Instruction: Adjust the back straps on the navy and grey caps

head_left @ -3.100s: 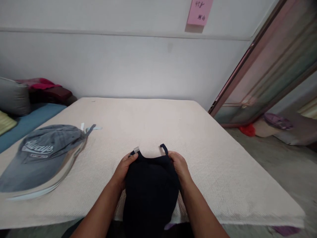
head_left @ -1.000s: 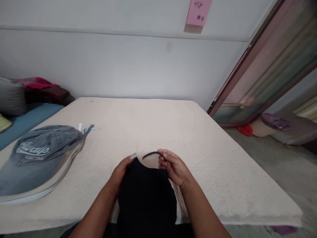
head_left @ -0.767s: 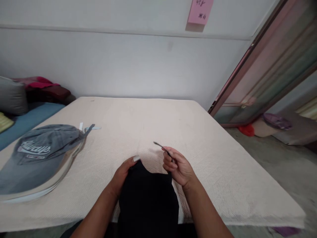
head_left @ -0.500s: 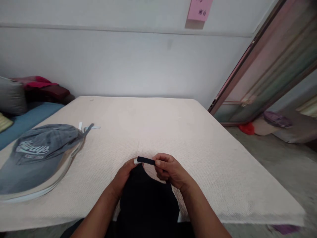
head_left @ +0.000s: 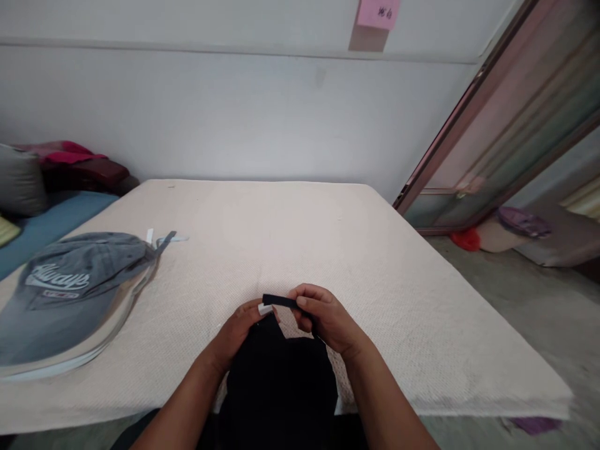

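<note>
A black cap [head_left: 281, 375] is held low at the table's near edge, its back opening facing away from me. My left hand [head_left: 240, 326] is closed on the cap's left side, beside a small white tab [head_left: 265, 309]. My right hand [head_left: 325, 315] pinches a narrow black strap [head_left: 280, 300], which stretches left across the opening, its free end just above the white tab. To the left lies a grey cap [head_left: 79, 287] with white lettering and a strap at its back.
A cream textured cloth covers the table [head_left: 262, 231], which meets a white wall [head_left: 210, 119]. A pink note [head_left: 379, 14] hangs on the wall. Cushions [head_left: 21, 181] and a blue pad [head_left: 70, 209] lie at the left. A framed glass door [head_left: 450, 150] stands at the right.
Both hands remain on the black cap. The strap's free end has shifted slightly right, and more of the white tab shows below it. The view has tilted down a little.
</note>
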Demonstrator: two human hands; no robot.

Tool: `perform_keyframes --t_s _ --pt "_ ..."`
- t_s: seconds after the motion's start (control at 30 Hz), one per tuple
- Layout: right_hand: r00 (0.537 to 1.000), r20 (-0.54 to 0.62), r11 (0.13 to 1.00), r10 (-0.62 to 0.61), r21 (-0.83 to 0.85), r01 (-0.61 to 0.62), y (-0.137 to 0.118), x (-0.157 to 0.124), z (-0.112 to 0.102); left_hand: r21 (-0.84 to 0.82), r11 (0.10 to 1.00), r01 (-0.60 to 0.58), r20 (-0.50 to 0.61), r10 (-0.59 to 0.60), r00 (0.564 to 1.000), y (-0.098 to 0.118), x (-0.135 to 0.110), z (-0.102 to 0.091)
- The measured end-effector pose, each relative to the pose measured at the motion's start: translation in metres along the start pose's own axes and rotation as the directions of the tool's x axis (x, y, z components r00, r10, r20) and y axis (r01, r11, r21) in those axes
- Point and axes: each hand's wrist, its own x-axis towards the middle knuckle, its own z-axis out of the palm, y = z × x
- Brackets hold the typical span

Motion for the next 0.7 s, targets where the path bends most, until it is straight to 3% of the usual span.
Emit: perform_keyframes --t_s 0.13,0.33,0.57,0.7 --pt "0.998 0.043 0.995 0.051 -0.087 -0.047 0.001 0.001 0.0 0.073 0.997 0.039 -0.083 -0.033 0.996 -0.004 0.001 -0.005" --pt "0.996 0.084 0.985 0.012 -0.17 0.002 0.001 0.002 0.004 0.06 0.998 0.025 -0.154 -0.015 0.988 0.0 -0.002 -0.001" --pt "0.998 -0.062 0.999 0.01 -0.03 -0.012 0.001 0.004 0.004 -0.076 0.997 0.015 -0.025 -0.017 1.0 -0.007 0.001 -0.005" --pt "0.997 -0.022 0.997 0.071 0.026 -0.071 0.003 0.004 0.005 -0.097 0.995 0.029 -0.054 -0.034 0.998 -0.011 0.001 -0.007"
